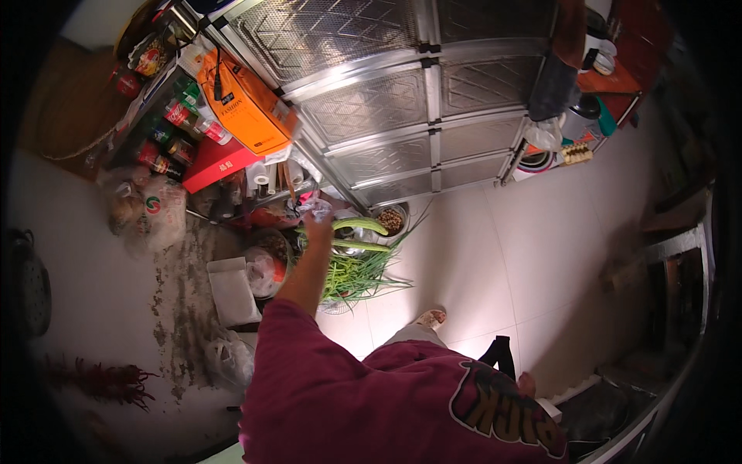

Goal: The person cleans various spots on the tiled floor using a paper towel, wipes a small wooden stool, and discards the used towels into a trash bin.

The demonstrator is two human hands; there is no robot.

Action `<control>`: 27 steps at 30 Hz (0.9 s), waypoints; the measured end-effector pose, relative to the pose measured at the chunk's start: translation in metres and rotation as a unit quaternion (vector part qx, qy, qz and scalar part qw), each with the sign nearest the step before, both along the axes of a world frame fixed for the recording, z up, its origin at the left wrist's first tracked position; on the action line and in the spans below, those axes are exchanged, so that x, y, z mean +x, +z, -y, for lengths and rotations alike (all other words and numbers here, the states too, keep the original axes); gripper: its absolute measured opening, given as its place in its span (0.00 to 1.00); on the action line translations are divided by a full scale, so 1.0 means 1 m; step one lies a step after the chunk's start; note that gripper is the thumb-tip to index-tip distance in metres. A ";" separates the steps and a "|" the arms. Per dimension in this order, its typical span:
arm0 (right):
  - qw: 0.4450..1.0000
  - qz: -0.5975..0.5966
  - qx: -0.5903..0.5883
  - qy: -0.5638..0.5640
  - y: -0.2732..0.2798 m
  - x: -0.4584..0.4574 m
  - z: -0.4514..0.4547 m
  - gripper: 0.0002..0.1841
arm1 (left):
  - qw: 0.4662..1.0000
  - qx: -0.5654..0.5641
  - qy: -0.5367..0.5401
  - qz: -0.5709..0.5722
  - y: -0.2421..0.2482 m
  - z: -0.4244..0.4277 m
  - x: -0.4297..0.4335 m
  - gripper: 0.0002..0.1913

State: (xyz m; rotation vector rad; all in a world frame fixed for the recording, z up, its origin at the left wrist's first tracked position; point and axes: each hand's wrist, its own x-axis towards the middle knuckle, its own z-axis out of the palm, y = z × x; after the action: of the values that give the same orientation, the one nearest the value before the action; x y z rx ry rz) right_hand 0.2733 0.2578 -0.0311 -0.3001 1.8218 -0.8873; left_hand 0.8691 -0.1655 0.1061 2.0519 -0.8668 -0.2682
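My left hand [318, 223] reaches forward to a crumpled clear plastic bag [314, 205] on the low rack; its fingers are blurred, so their grip is unclear. Just right of this hand, two long green gourds [360, 224] lie above a heap of green onions or similar long green leaves [362, 272]. A bowl of brown nuts or beans [390, 221] stands beyond them, by the metal cabinet's foot. My right hand [526, 384] shows only in part beside my shirt, near a black strap [499, 355]; its fingers are hidden.
A metal-panelled cabinet [377, 104] stands ahead. Left of it, a shelf holds an orange bag [246, 107], a red box [223, 164] and several bottles. A white carton [233, 291] lies near my left forearm. A table with a red top [614, 81] stands far right, above the tiled floor [464, 249].
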 end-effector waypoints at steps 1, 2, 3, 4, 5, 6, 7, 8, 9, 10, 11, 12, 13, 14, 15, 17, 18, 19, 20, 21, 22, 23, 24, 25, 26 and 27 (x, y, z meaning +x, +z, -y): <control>0.999 -0.031 0.012 0.017 0.055 0.019 0.049 0.14 | 0.969 -0.089 0.030 -0.229 0.029 0.023 0.002 0.22; 0.998 -0.055 0.018 0.036 0.112 0.042 0.102 0.14 | 0.880 -0.195 0.105 -0.421 0.074 0.045 0.006 0.21; 0.995 -0.069 0.012 0.071 0.130 0.048 0.119 0.14 | 0.833 -0.248 0.092 -0.486 0.085 0.066 0.025 0.20; 0.991 -0.083 0.009 0.105 0.147 0.054 0.136 0.13 | 0.779 -0.295 0.079 -0.548 0.088 0.085 0.053 0.18; 0.985 -0.096 0.006 0.141 0.160 0.059 0.146 0.13 | 0.722 -0.307 0.063 -0.617 0.085 0.100 0.078 0.13; 0.981 -0.092 -0.017 0.172 0.174 0.058 0.151 0.13 | 0.710 -0.327 0.084 -0.618 0.089 0.110 0.066 0.11; 0.979 -0.083 0.003 0.184 0.180 0.052 0.151 0.12 | 0.695 -0.352 0.102 -0.618 0.099 0.121 0.054 0.10; 0.977 -0.083 0.019 0.194 0.183 0.048 0.150 0.12 | 0.694 -0.359 0.087 -0.618 0.094 0.133 0.057 0.09; 0.975 -0.087 0.034 0.200 0.184 0.045 0.147 0.12 | 0.695 -0.369 0.074 -0.613 0.090 0.138 0.068 0.08; 0.974 -0.093 0.046 0.201 0.184 0.042 0.146 0.12 | 0.719 -0.357 0.047 -0.594 0.084 0.141 0.081 0.08; 0.973 -0.100 0.054 0.202 0.183 0.040 0.146 0.12 | 0.739 -0.361 0.044 -0.568 0.075 0.141 0.089 0.08; 0.972 -0.111 0.062 0.197 0.184 0.035 0.146 0.12 | 0.755 -0.361 0.042 -0.546 0.063 0.142 0.088 0.08; 0.972 -0.119 0.067 0.190 0.185 0.032 0.145 0.11 | 0.773 -0.355 0.040 -0.524 0.058 0.138 0.077 0.08; 0.972 -0.127 0.071 0.185 0.185 0.029 0.145 0.11 | 0.772 -0.320 0.109 -0.539 0.052 0.128 0.059 0.09; 0.972 -0.128 0.072 0.186 0.185 0.029 0.147 0.11 | 0.753 -0.313 0.182 -0.550 0.046 0.117 0.051 0.11; 0.971 -0.125 0.070 0.194 0.183 0.031 0.153 0.11 | 0.810 -0.245 0.169 -0.505 -0.003 0.079 0.061 0.06; 0.969 -0.130 0.072 0.195 0.182 0.031 0.155 0.11 | 0.822 -0.144 0.237 -0.498 -0.022 0.063 0.049 0.04; 0.969 -0.132 0.072 0.193 0.181 0.032 0.156 0.10 | 0.798 -0.078 0.288 -0.524 -0.027 0.051 0.036 0.04; 0.969 -0.130 0.070 0.198 0.180 0.035 0.158 0.10 | 0.795 -0.065 0.299 -0.524 -0.035 0.041 0.040 0.03; 0.968 -0.130 0.069 0.201 0.180 0.037 0.160 0.10 | 0.789 -0.102 0.281 -0.536 -0.028 0.041 0.040 0.04; 0.968 -0.130 0.068 0.204 0.179 0.038 0.160 0.10 | 0.783 -0.138 0.262 -0.547 -0.016 0.039 0.040 0.06; 0.968 -0.132 0.066 0.205 0.180 0.039 0.161 0.10 | 0.774 -0.173 0.243 -0.558 -0.007 0.040 0.039 0.08; 0.967 -0.128 0.064 0.209 0.180 0.041 0.161 0.10 | 0.784 -0.224 0.227 -0.532 0.004 0.046 0.042 0.15; 0.967 -0.128 0.060 0.214 0.179 0.042 0.163 0.09 | 0.820 -0.188 0.168 -0.513 0.012 0.052 0.054 0.18; 0.966 -0.129 0.060 0.216 0.179 0.041 0.164 0.09 | 0.815 -0.226 0.158 -0.510 0.020 0.062 0.060 0.21; 0.965 -0.133 0.060 0.217 0.180 0.040 0.164 0.09 | 0.832 -0.211 0.115 -0.501 0.031 0.074 0.061 0.23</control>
State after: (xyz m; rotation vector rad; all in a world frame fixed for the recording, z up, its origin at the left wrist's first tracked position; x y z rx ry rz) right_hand 0.3131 0.0937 0.1486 -0.7383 1.9378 -0.4419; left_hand 0.9297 -0.2395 0.1368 1.2805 -0.0007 -0.8370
